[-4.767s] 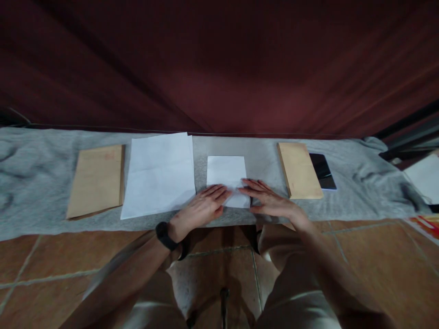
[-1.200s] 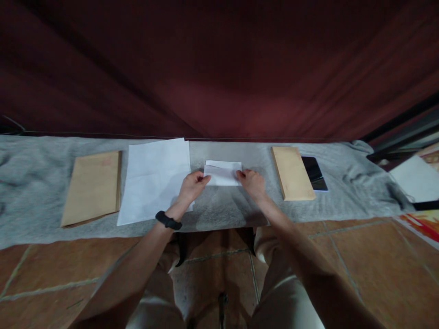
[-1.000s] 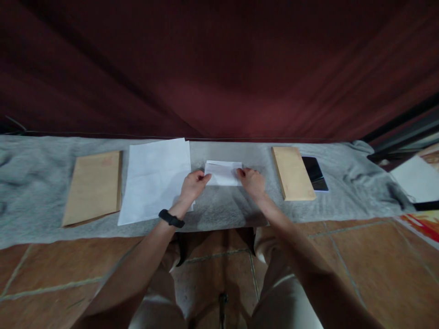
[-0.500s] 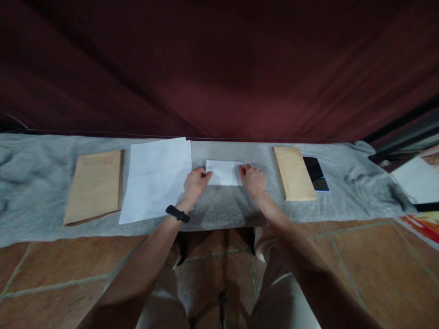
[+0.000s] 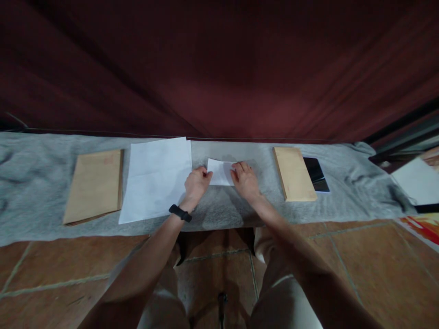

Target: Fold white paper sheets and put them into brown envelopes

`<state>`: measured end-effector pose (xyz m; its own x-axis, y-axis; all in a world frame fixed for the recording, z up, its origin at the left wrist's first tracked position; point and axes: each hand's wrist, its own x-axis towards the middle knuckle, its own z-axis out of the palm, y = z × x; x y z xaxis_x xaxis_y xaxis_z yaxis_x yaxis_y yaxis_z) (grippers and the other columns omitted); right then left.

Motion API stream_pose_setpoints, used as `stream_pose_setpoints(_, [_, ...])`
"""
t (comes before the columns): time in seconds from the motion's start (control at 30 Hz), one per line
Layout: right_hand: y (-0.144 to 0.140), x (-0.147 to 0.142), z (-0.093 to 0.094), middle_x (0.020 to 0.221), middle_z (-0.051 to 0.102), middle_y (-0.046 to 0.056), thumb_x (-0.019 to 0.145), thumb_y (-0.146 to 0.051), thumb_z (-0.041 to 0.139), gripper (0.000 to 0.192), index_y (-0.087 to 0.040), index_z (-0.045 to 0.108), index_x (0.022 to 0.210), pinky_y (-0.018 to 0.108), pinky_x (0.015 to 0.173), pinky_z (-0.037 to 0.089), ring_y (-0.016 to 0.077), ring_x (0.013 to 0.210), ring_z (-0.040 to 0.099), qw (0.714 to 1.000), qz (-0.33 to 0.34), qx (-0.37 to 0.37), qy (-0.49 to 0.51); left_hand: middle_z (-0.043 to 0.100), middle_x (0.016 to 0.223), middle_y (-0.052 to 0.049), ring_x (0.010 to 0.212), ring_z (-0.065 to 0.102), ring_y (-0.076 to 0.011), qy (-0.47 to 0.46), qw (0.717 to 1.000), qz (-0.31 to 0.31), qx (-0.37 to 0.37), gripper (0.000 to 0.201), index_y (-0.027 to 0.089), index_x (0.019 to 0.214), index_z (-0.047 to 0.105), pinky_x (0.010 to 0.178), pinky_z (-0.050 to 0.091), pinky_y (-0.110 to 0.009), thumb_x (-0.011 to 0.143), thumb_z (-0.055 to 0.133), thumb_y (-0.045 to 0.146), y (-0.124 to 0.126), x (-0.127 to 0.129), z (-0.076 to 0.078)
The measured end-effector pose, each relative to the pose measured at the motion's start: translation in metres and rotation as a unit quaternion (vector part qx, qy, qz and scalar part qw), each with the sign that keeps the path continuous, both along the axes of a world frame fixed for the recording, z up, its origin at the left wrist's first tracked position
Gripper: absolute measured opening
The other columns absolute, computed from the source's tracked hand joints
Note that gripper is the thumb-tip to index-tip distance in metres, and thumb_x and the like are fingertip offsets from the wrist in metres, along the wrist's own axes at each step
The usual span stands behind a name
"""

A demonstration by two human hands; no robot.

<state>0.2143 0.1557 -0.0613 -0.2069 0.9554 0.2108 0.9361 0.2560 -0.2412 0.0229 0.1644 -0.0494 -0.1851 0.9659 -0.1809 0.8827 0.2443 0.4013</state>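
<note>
A small folded sheet of white paper (image 5: 220, 172) lies on the grey cloth in front of me. My left hand (image 5: 198, 183) pinches its left edge between thumb and fingers; a black band circles that wrist. At the paper's right end, my right hand (image 5: 245, 180) has its thumb and bent fingers closed on the sheet and covers that end. Just left of my left hand, larger white sheets (image 5: 156, 178) with a crease across them are spread flat.
A stack of brown paper envelopes (image 5: 96, 183) lies at the left. To the right rests another tan envelope stack (image 5: 295, 173), partly over a dark phone-like device (image 5: 315, 173). The grey cloth (image 5: 356, 183) covers a narrow surface, with a dark red curtain (image 5: 219, 82) behind it.
My right hand has moved left over the paper, and the paper's visible part is shorter at the right. My left hand stays at the left edge.
</note>
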Motion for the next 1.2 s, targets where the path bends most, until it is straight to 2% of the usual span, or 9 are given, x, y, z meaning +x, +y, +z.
stream_pose_setpoints(0.1, [-0.005,-0.009,-0.009,0.144,0.059,0.014,0.108,-0.032,0.039,0.04,-0.015,0.058,0.138,0.039,0.111,0.041,0.0256,0.131,0.054,0.998,0.057,0.005,0.02,0.078,0.1,-0.005,0.093,0.071,-0.0232,0.02,1.0,-0.007,0.009,0.029,0.026,0.099,0.072,0.071,0.046,-0.029,0.097,0.052,0.045,-0.003,0.003,0.002])
stream_pose_setpoints(0.23, [-0.01,-0.014,-0.02,0.156,0.05,0.013,0.109,-0.036,0.035,0.049,-0.013,0.049,0.149,0.04,0.121,0.035,0.0239,0.145,0.044,0.996,0.082,-0.01,0.024,0.078,0.103,-0.007,0.097,0.072,-0.0251,0.043,0.999,-0.019,0.015,0.029,0.025,0.103,0.071,0.076,0.048,-0.031,0.099,0.048,0.043,-0.006,0.006,0.006])
stream_pose_setpoints(0.47, [-0.011,-0.013,-0.028,0.164,0.038,0.01,0.109,-0.041,0.033,0.053,-0.018,0.044,0.155,0.047,0.126,0.027,0.0246,0.152,0.035,0.996,0.085,-0.039,0.01,0.077,0.108,-0.01,0.101,0.073,-0.0271,0.082,0.996,-0.025,0.014,0.031,0.024,0.109,0.069,0.082,0.052,-0.034,0.101,0.044,0.042,-0.01,0.011,0.008])
stream_pose_setpoints(0.73, [-0.012,-0.014,-0.03,0.167,0.032,0.008,0.11,-0.039,0.03,0.052,-0.02,0.041,0.157,0.045,0.127,0.023,0.0237,0.154,0.03,0.997,0.068,-0.043,-0.002,0.077,0.105,-0.011,0.102,0.073,-0.0304,0.1,0.994,-0.03,0.02,0.032,0.023,0.114,0.066,0.082,0.054,-0.037,0.101,0.044,0.042,-0.008,0.011,0.003])
stream_pose_setpoints(1.0, [-0.012,-0.015,-0.03,0.168,0.029,0.008,0.109,-0.038,0.032,0.053,-0.019,0.038,0.158,0.044,0.128,0.021,0.0235,0.155,0.028,0.997,0.058,-0.046,-0.014,0.074,0.107,-0.012,0.098,0.073,-0.0296,0.073,0.996,-0.021,0.044,0.034,0.02,0.127,0.057,0.083,0.054,-0.038,0.1,0.047,0.037,-0.011,0.01,0.002])
stream_pose_setpoints(1.1, [-0.012,-0.016,-0.029,0.168,0.029,0.008,0.109,-0.037,0.032,0.053,-0.02,0.037,0.159,0.046,0.128,0.021,0.0235,0.155,0.028,0.997,0.057,-0.047,-0.016,0.07,0.12,-0.015,0.11,0.069,-0.0289,0.063,0.99,-0.066,0.111,0.034,0.017,0.128,0.058,0.094,0.052,-0.039,0.1,0.044,0.03,-0.013,0.011,0.002])
stream_pose_setpoints(1.2, [-0.012,-0.015,-0.028,0.168,0.029,0.009,0.109,-0.036,0.032,0.054,-0.018,0.036,0.159,0.047,0.128,0.022,0.0243,0.155,0.028,0.997,0.06,-0.053,-0.015,0.063,0.136,-0.015,0.129,0.058,-0.0271,0.044,0.971,-0.157,0.175,0.039,0.016,0.132,0.059,0.11,0.043,-0.041,0.103,0.037,0.027,-0.016,0.017,-0.002])
